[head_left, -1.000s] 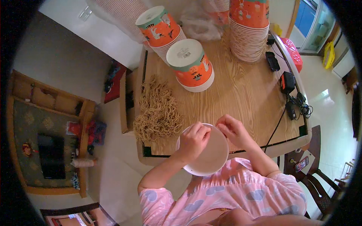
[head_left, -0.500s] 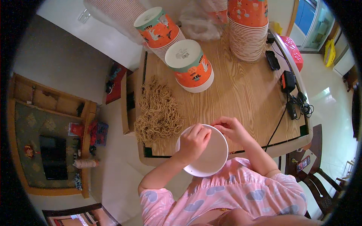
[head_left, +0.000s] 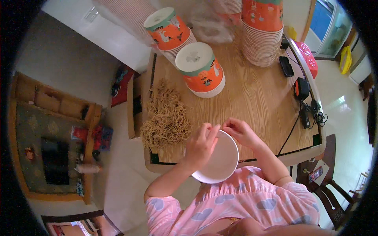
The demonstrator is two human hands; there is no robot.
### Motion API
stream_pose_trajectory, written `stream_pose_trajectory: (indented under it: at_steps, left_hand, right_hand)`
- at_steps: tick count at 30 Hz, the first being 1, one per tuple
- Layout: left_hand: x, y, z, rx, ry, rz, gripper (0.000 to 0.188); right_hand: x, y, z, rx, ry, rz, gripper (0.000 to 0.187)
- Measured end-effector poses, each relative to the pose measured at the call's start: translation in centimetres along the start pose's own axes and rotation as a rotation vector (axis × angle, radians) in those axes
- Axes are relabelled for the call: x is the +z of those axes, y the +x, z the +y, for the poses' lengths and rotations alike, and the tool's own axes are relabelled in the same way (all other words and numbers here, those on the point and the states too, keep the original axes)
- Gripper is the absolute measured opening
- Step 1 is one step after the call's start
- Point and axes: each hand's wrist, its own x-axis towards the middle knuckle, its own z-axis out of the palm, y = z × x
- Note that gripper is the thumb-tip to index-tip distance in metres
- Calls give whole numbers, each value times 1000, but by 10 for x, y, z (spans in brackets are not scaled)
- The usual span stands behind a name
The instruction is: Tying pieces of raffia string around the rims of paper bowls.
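Observation:
A white paper bucket point(head_left: 220, 163) is tilted against my body at the table's near edge, its open mouth facing up. My left hand point(head_left: 201, 145) covers its left side, fingertips closed at the far rim. Just right of that rim, my right hand point(head_left: 239, 131) is closed in a pinch; whatever it holds is too small to make out. A small dark hole shows near the bucket's lower rim. Left of my hands lies a tangled heap of tan twisted cords point(head_left: 167, 118). Beyond them an orange-and-green printed bucket point(head_left: 202, 76) stands upside down.
More printed buckets point(head_left: 167, 33) are stacked at the back left, and a tall stack point(head_left: 262, 31) stands at the back right. A clear plastic bag point(head_left: 210, 25) lies between. Along the wooden table's point(head_left: 244, 90) right edge are a black adapter point(head_left: 302, 88), cables and a black tray point(head_left: 286, 67).
My left hand's fingers have shifted from over the bucket's mouth to its far rim, straightening somewhat. The right hand stays pinched nearby, slightly higher. The bucket barely moves.

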Motion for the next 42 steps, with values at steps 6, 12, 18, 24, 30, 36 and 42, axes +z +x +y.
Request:
stream_pose_trajectory:
  at_steps: [6,12,18,24,30,36,42]
  left_hand:
    - [-9,16,-11,29,85,-117,14]
    - [14,19,-46,-365,-431,-261,18]
    - [37,18,-64,-616,-1252,-400,21]
    - [50,4,-50,-675,-1553,-221,19]
    - [70,-7,-49,-592,-1414,-17,19]
    - [79,-9,-52,-626,-1516,87,18]
    - [54,-22,-66,-414,-1411,26,14]
  right_hand:
    - [-1,13,-27,-121,-387,17,10]
    - [5,20,-51,-182,-639,-36,11]
    - [11,29,-56,-277,-740,-22,7]
    - [8,39,-54,-159,-723,-57,14]
    - [10,44,-54,-131,-698,-151,16]
    - [0,54,-47,-80,-725,-145,16]
    - [-1,64,-45,55,-626,-192,7]
